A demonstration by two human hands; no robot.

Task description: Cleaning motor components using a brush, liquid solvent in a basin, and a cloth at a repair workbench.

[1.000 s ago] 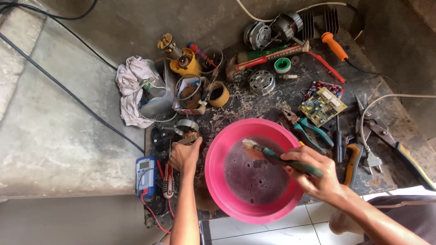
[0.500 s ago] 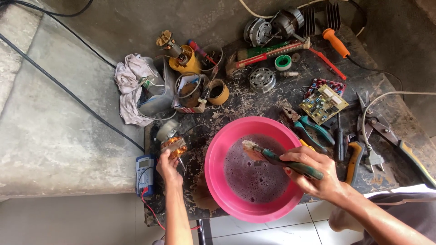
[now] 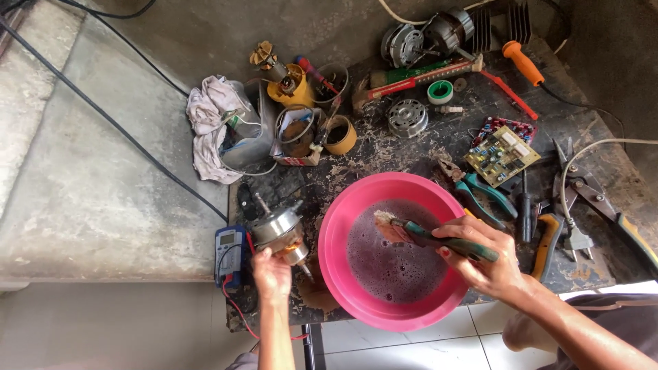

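Over the pink basin (image 3: 343,274), my right hand (image 3: 483,257) grips a wet brush (image 3: 428,236); left hand (image 3: 273,274) clasps the motor (image 3: 279,233). Dripping liquid could reach the meter (image 3: 228,252).

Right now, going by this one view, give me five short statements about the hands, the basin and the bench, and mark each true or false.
1. The right hand holds a brush over the pink basin. True.
2. The pink basin is dry inside. False: it holds dark, foamy liquid.
3. The left hand grips a small metal motor outside the basin. True.
4. The green circuit board lies inside the basin. False: it lies on the bench, beyond the basin's rim.
5. The blue multimeter sits to the right of the basin. False: it sits at the bench's left edge, beside the left hand.
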